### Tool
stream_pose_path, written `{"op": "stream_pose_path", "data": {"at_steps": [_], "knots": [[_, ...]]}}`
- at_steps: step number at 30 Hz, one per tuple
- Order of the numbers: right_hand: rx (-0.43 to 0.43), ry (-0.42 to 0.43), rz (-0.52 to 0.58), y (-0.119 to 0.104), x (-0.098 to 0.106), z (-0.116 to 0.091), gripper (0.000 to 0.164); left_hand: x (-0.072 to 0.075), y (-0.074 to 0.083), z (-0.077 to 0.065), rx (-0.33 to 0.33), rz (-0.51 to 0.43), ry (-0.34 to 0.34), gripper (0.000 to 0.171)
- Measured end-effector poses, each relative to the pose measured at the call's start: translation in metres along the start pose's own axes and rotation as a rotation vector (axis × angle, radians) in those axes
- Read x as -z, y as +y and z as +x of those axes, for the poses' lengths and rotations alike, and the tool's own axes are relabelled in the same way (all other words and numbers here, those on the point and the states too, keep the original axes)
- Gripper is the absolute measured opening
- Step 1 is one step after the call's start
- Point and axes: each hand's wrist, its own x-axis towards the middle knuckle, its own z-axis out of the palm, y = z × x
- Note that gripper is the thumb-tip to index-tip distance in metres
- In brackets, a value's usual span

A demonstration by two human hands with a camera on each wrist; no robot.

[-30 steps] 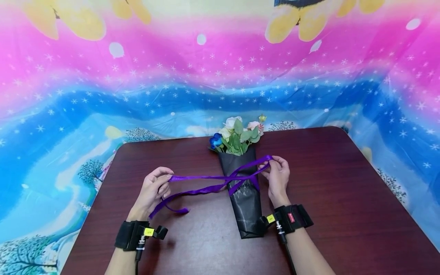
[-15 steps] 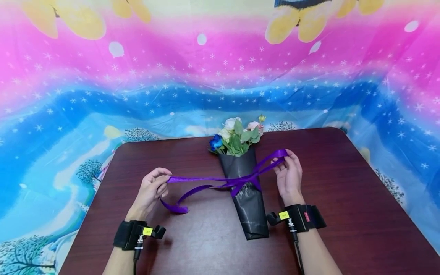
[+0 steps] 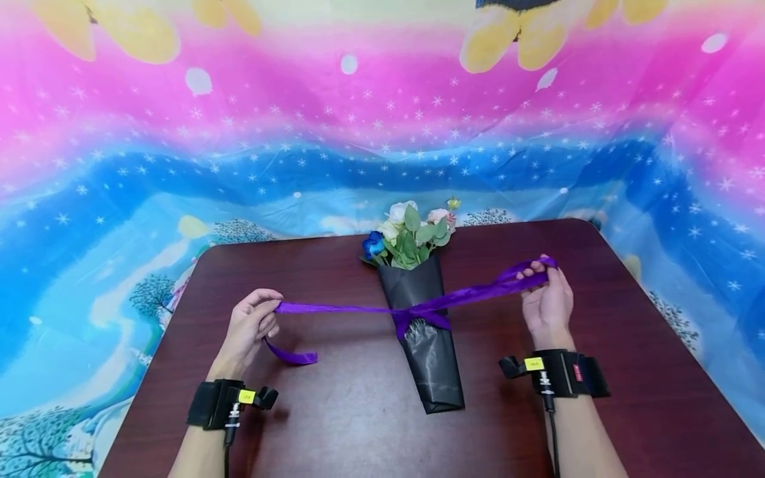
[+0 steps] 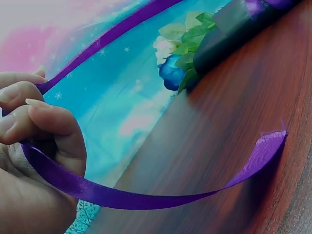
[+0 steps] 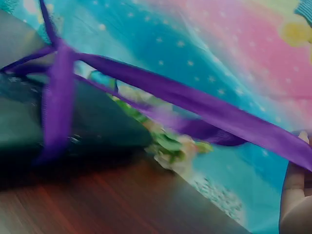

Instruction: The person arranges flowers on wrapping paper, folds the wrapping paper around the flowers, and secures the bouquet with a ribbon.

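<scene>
A bouquet in black wrapping paper (image 3: 431,372) lies on the table, its white, pink and blue flowers (image 3: 406,229) toward the far edge. Round its middle runs a purple ribbon (image 3: 340,309), drawn together at a knot on the front. To the left of the bouquet, my left hand (image 3: 248,325) pinches one length of ribbon between thumb and fingers; the loose tail (image 4: 131,201) curls down below that hand with a frayed end. My right hand (image 3: 550,302), to the right, grips a doubled stretch of ribbon (image 5: 195,105). Both sides stretch nearly straight from the knot.
The dark red wooden table (image 3: 335,425) has its far edge just behind the flowers. A printed cloth backdrop (image 3: 370,119) hangs behind and at both sides. Each wrist wears a black strap (image 3: 215,403) with a cable running toward me.
My right hand has moved well to the right, pulling its doubled ribbon out long. My left hand has shifted slightly left. The ribbon has drawn together at the knot, and the second left strand has shortened.
</scene>
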Motion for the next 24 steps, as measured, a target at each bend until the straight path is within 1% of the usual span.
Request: {"op": "stream_pose_path", "data": {"at_steps": [4,8,11,16,21,24], "knots": [[-0.058,-0.015,0.064,-0.016,0.009,0.002,0.026,0.001,0.0,0.001,0.009,0.015,0.034,0.009],[-0.075,0.027,0.095,-0.029,0.015,0.004,0.026,0.002,0.0,0.002,0.015,0.023,0.06,0.009],[-0.092,0.066,0.156,-0.04,0.02,0.007,0.026,0.005,0.001,0.001,0.014,0.014,0.093,0.009],[-0.147,0.085,0.281,-0.058,0.03,0.013,0.034,0.011,0.001,0.002,0.009,0.007,0.124,0.013],[-0.173,0.145,0.303,-0.068,0.038,0.015,0.03,0.017,0.001,0.002,-0.014,0.008,0.143,0.014],[-0.183,0.157,0.321,-0.071,0.043,0.016,0.029,0.021,0.002,0.002,-0.011,0.027,0.163,0.013]]}}
